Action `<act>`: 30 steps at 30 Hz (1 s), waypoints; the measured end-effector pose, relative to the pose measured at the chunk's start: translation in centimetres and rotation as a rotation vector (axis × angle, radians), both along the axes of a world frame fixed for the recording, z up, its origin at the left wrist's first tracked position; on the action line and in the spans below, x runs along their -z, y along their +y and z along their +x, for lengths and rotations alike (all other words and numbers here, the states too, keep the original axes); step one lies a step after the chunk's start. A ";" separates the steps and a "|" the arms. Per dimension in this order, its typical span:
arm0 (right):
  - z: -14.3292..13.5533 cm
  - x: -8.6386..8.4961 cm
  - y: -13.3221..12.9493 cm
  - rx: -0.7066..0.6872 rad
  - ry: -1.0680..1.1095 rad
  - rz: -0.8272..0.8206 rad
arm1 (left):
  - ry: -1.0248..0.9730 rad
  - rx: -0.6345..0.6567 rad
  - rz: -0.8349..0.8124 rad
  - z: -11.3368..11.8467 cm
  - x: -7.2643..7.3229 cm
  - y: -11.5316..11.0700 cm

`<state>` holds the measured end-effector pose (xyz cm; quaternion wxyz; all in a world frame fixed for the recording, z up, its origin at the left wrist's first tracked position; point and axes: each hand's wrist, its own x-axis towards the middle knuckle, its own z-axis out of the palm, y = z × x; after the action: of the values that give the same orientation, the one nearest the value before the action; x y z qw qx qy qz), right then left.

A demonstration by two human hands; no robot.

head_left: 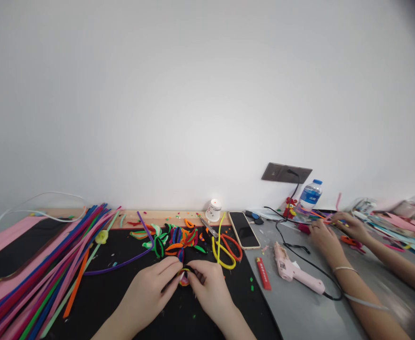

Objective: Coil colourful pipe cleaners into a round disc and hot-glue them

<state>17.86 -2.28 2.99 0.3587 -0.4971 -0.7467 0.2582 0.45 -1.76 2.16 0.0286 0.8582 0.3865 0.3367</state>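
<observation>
Between my two hands is a small curled pipe-cleaner piece (184, 279) showing yellow, pink and black; my fingers hide much of it. My left hand (153, 284) pinches its left side, and my right hand (209, 287) pinches the opposite side. Just beyond my fingertips lie looped pipe-cleaner shapes, an orange, blue and red cluster (182, 240) and a green one (159, 243). Scissors with yellow and orange handles (233, 264) rest beyond my right hand. A yellow pipe cleaner (219, 236) stands up near them, and a bent purple pipe cleaner (122, 268) lies to the left.
Many pipe cleaners (62, 264) are heaped at left. Right of the black mat (243, 307) are a phone (244, 230), a red lighter (263, 274) and a corded pink glue gun (296, 271). A paper cup (213, 210) stands by the wall. Another person's hands (326, 241) work at far right beside a bottle (308, 198).
</observation>
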 end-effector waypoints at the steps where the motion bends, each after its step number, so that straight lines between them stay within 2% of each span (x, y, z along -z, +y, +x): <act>1: 0.0 0.0 0.0 -0.002 0.002 -0.002 | 0.000 0.002 -0.004 0.0 0.0 0.0; 22: 0.0 0.0 -0.1 -0.004 -0.004 0.003 | -0.002 -0.006 -0.020 0.0 0.1 -0.1; 30: 0.0 -0.1 -0.1 0.003 -0.012 0.003 | -0.013 -0.004 -0.021 0.2 -0.2 -0.1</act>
<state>17.87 -2.34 3.13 0.3556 -0.4993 -0.7483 0.2536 0.62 -1.89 2.39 0.0393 0.8550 0.3912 0.3383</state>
